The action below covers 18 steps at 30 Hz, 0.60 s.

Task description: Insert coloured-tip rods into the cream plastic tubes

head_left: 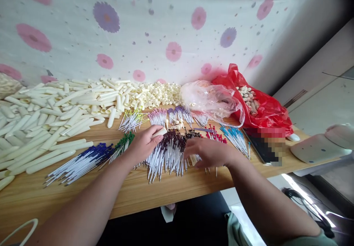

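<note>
My left hand (143,146) is closed around a short cream pen barrel (159,132), its end showing past the thumb and forefinger. To its right, my right hand (207,152) hovers over the pen refills with its fingers bent and apart. A small pale piece (193,160) shows below those fingers; whether they touch it I cannot tell. Between the hands lie white refills with dark maroon ends (168,152). Red-ended refills (215,133) lie just beyond my right hand, and green-ended refills (121,144) are beside my left.
Cream pen barrels (74,106) are heaped across the left and back of the wooden table (132,198). Blue-ended refills (83,163) lie at front left. A clear plastic bag (210,97), a red bag (269,109) and a dark phone (258,146) occupy the right side.
</note>
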Motion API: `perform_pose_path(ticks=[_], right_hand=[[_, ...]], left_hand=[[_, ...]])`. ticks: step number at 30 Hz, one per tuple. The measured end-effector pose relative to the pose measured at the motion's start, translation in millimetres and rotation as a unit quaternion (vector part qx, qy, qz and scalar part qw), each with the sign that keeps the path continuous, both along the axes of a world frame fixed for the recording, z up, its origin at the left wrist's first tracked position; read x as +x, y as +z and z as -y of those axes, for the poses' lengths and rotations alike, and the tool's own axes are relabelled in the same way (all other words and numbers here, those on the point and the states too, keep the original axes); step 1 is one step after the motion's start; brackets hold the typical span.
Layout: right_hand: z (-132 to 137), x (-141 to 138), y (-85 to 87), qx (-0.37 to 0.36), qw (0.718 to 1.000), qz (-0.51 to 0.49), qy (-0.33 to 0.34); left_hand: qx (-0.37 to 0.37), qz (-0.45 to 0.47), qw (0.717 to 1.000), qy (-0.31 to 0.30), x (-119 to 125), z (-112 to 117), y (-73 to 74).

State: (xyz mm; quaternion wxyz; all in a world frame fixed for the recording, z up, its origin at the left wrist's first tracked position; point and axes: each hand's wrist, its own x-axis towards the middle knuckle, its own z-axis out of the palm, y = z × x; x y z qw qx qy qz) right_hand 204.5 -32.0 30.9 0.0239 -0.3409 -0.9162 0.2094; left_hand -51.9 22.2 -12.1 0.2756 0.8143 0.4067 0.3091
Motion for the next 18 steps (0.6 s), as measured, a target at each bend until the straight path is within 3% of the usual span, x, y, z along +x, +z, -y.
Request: perform_pose_path(ticks=[5, 10, 12, 14, 18], right_hand=[[27.2, -5.1, -24.3, 0.019, 0.997, 0.012, -0.068], [17.2, -3.9, -8.5, 0.039, 0.99, -0.113, -0.079], [0.6, -10.7, -0.7, 0.042, 0.963, -0.24, -0.119], [-21.5, -22.2, 1.6, 0.024, 0.909, -0.386, -0.154], [-60.2, -45.6, -9.6, -0.073, 0.824, -0.545, -0.137]], left_hand=[[-0.006, -0.001, 1.0, -0.001, 0.6, 1.5, -1.1], [-0.006, 0.015, 1.0, 0.002, -0.3, 0.0, -2.2], [-0.02, 0.035, 0.999, -0.006, -0.9, -0.8, -2.0], [-0.046, 0.051, 0.997, -0.019, -2.1, -1.3, -1.8], [-0.091, 0.071, 0.993, -0.023, -6.4, -2.2, -3.2]])
